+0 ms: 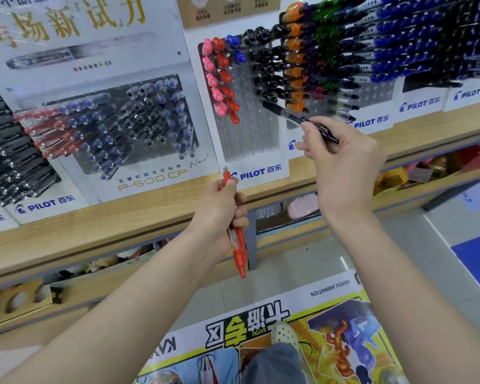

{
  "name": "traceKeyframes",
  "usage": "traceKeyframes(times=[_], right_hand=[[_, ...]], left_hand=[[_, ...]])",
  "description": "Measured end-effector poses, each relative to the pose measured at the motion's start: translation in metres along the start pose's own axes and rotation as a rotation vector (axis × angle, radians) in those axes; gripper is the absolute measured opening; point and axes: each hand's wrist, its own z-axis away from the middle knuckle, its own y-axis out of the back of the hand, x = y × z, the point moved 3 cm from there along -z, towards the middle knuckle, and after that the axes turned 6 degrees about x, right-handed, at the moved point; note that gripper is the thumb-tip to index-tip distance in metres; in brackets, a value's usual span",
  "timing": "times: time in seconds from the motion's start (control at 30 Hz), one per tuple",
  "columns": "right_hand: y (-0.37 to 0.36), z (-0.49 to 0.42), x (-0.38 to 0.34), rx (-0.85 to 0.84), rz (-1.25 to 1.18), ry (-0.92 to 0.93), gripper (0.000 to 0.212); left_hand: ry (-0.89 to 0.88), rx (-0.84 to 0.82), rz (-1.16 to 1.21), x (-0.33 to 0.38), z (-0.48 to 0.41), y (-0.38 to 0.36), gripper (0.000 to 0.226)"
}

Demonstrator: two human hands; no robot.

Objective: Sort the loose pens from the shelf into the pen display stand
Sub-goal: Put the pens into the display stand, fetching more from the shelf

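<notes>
Head view: a person's right hand (341, 162) pinches a black pen (284, 113) near its clip end between thumb and fingertips. Its tip is aimed toward ten o'clock, at the foot of the black column on the pen display stand (241, 128), close to it but apparently not yet seated. At seven o'clock from that hand, the left hand (222, 209) is wrapped in a fist round a small bundle of red pens (240, 253), tips up at twelve o'clock and clip ends hanging out at six.

The pens look light, stiff and smooth-barrelled, so probably a little slippery. A hold on the rear third seems best, leaving the front free to slide into a hole. The stand's clear perforated panel looks thin and may give under a hard push.

The stand leans back on a pale wooden shelf (150, 214), with fuller pen racks at nine and two o'clock. A lower shelf of small goods runs beneath. At six o'clock a cartoon floor poster (261, 317) lies on pale tiles, with a shoe (284, 333) on it.
</notes>
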Motion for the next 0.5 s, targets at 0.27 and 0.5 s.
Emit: traceKeyframes(times=[0.27, 0.5], right_hand=[[-0.002, 0.003, -0.001, -0.051, 0.077, 0.077, 0.014], [-0.016, -0.008, -0.009, -0.067, 0.236, 0.27, 0.022]], left_hand=[[0.014, -0.039, 0.006, 0.001, 0.002, -0.003, 0.014], [0.039, -0.059, 0.013, 0.001, -0.001, -0.005, 0.016]])
